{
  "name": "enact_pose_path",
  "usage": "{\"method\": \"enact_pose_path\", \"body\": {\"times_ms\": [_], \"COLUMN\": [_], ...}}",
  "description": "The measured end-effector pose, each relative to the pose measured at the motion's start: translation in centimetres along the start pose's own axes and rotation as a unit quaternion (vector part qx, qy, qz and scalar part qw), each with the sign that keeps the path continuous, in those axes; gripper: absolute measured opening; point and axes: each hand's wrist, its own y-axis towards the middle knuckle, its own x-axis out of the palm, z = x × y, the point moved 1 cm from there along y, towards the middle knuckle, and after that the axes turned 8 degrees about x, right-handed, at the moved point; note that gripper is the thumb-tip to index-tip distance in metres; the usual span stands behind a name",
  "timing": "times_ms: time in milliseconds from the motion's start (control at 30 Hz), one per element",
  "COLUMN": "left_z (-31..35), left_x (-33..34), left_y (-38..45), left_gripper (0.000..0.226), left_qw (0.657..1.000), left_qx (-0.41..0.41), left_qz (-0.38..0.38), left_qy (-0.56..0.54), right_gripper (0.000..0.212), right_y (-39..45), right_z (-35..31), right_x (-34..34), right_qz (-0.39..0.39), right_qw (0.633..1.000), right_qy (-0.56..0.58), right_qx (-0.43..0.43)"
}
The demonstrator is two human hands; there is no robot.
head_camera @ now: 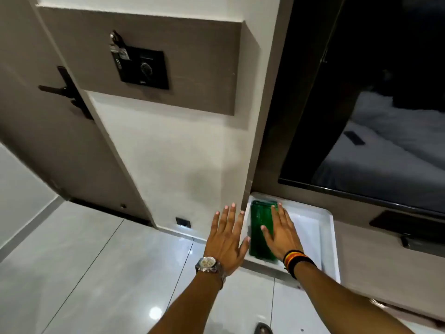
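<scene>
**A:** The right grip [281,235] is lying flat, is it not?

**B:** It is. Its fingers are stretching out straight and resting on top of the dark green, glassy rectangular block [258,222]. Nothing is curling round the block, so that grip is standing wide, only touching.

**A:** And where is the block sitting?

**B:** It is lying lengthwise in the left part of the white rectangular plastic tray [328,242], close along the tray's left wall. The tray is sitting low, at the foot of the white wall, with a grey cabinet front just to its right.

**A:** What is the left grip [226,239] doing?

**B:** It is hovering wide too, with its fingers spread and holding nothing. It is hanging just beside the tray's left edge, over the glossy pale grey floor tiles [96,273]. Whether its thumb is touching the rim, I cannot tell.

**A:** Is anything showing on the wrists?

**B:** A silver metal wristwatch [208,263] is sitting on the left wrist, and black, red and yellow bands [297,260] are circling the right.

**A:** And higher up?

**B:** A black square wall panel with a round dial [144,68] is hanging on a grey-brown board. A grey door with a black lever handle [65,92] is standing to its left.
</scene>
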Motion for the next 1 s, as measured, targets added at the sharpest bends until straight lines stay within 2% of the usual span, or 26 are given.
{"method": "enact_pose_path", "body": {"times_ms": [133, 267, 400, 533, 733, 833, 1000], "left_z": [1.5, 2.4, 2.4, 1.6, -1.0, -3.8, -8.7], "left_x": [3.7, 5.8, 6.4, 5.9, 3.4, 1.9, -0.1], "left_y": [1.3, 2.5, 3.2, 2.8, 1.1, 0.1, -3.8], "left_gripper": [0.076, 0.080, 0.092, 0.090, 0.090, 0.089, 0.086], "left_qw": [0.997, 0.990, 0.988, 0.986, 0.986, 0.987, 0.990], "left_qx": [-0.043, -0.067, -0.098, -0.125, -0.120, -0.118, -0.105], "left_qz": [-0.060, -0.105, -0.082, -0.053, -0.054, -0.037, -0.022], "left_qy": [-0.033, -0.069, -0.085, -0.095, -0.101, -0.099, -0.092], "right_gripper": [0.100, 0.102, 0.094, 0.074, 0.053, 0.053, 0.054], "right_y": [1.9, 3.5, 3.6, 4.4, 3.7, 0.9, -6.5], "right_z": [0.8, 0.9, 1.0, 1.2, 0.9, -1.5, -9.8], "right_x": [3.2, 5.3, 6.9, 6.8, 2.6, -0.5, -3.0], "right_qz": [-0.102, -0.131, -0.093, -0.067, -0.019, 0.034, 0.072], "right_qw": [0.994, 0.990, 0.995, 0.997, 0.982, 0.969, 0.949], "right_qy": [-0.025, -0.056, -0.035, 0.004, 0.159, 0.221, 0.306], "right_qx": [0.025, 0.020, 0.019, 0.023, 0.098, 0.103, 0.028]}}
